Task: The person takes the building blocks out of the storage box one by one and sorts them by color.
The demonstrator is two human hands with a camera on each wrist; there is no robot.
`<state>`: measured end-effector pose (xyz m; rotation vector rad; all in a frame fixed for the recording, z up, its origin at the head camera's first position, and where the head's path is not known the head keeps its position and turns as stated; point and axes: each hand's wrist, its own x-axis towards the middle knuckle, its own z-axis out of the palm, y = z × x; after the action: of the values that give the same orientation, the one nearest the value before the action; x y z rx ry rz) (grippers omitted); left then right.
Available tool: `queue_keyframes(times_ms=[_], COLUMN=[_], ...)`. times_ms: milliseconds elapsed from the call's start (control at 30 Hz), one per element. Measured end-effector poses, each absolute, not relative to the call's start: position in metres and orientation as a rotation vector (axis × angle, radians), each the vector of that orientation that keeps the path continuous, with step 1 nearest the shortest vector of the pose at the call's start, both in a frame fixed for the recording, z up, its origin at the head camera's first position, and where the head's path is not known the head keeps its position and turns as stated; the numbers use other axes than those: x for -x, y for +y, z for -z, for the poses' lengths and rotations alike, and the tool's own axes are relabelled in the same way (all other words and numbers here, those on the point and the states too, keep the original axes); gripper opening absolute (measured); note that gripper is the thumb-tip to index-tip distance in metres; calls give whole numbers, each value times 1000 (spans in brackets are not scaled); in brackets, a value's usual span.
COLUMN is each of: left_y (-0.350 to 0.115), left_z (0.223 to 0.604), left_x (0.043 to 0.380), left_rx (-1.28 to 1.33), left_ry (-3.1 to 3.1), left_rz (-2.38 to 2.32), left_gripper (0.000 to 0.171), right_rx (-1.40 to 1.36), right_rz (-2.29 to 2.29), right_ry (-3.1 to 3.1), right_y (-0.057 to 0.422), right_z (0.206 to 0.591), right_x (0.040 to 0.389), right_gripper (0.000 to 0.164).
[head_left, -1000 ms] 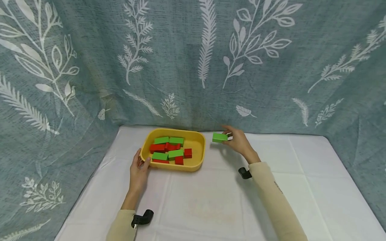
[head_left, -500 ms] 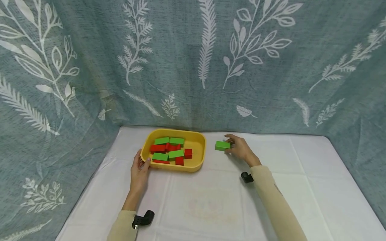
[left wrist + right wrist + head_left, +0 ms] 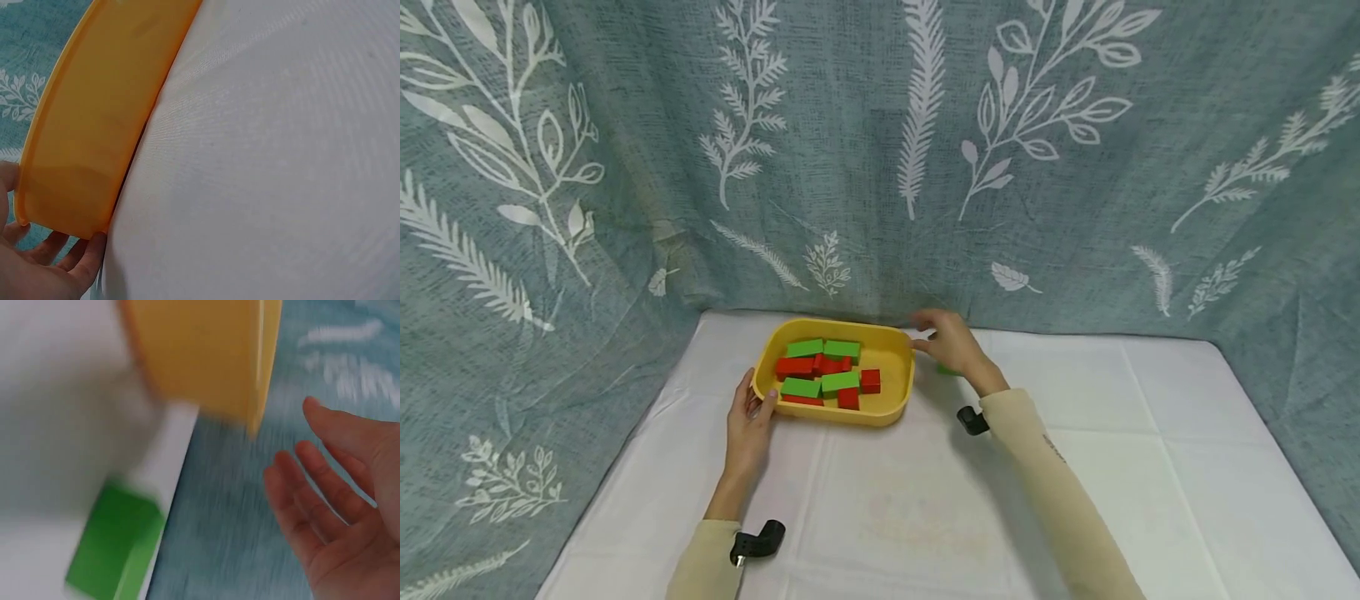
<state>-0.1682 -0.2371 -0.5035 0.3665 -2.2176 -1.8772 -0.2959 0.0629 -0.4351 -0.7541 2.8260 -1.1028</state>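
Observation:
A yellow tray (image 3: 891, 412) holds several green and red blocks, among them a green block (image 3: 839, 384) near its middle and a small red block (image 3: 870, 382) to the right of it. My left hand (image 3: 748, 433) grips the tray's left end, thumb at the rim; the left wrist view shows its fingers against the tray's outer wall (image 3: 81, 156). Over the tray's right end is my right hand (image 3: 953, 343), fingers parted and holding nothing. Beneath it a green block (image 3: 115, 540) lies on the cloth, mostly hidden in the head view.
A white cloth (image 3: 1075, 467) covers the table. Behind it hangs a blue-green curtain (image 3: 850, 167) with white leaf prints, close to the tray's back edge. Each wrist carries a small black camera (image 3: 758, 542).
My right hand set the green block down on the cloth right of the tray, let go, and moved left to the tray's right end. The left hand stayed on the tray.

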Motion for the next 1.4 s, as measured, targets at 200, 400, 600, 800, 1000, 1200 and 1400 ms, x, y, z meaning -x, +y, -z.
queue_keyframes(times_ms=[200, 400, 600, 800, 1000, 1200, 1400], left_y=[-231, -228, -223, -223, -226, -231, -237], left_z=[503, 504, 507, 506, 504, 505, 505], left_x=[168, 169, 171, 173, 171, 170, 170], left_rx=[-359, -354, -362, -346, -360, -381, -410], left_ry=[-2228, -2232, -2225, -2240, -2243, -2243, -2246], left_rz=[1876, 1867, 1876, 1843, 1823, 1811, 1785], left_gripper=[61, 62, 63, 61, 60, 61, 61], right_rx=[876, 874, 806, 789, 795, 777, 771], right_rz=[1055, 842, 733, 770, 894, 1147, 1465], right_ry=[2759, 2818, 2919, 2926, 2915, 2842, 2616], right_y=[16, -12, -23, -23, -12, 18, 62], right_z=[447, 469, 482, 481, 462, 450, 447], right_x=[294, 299, 297, 297, 294, 291, 292], right_gripper=[38, 41, 41, 42, 39, 40, 42])
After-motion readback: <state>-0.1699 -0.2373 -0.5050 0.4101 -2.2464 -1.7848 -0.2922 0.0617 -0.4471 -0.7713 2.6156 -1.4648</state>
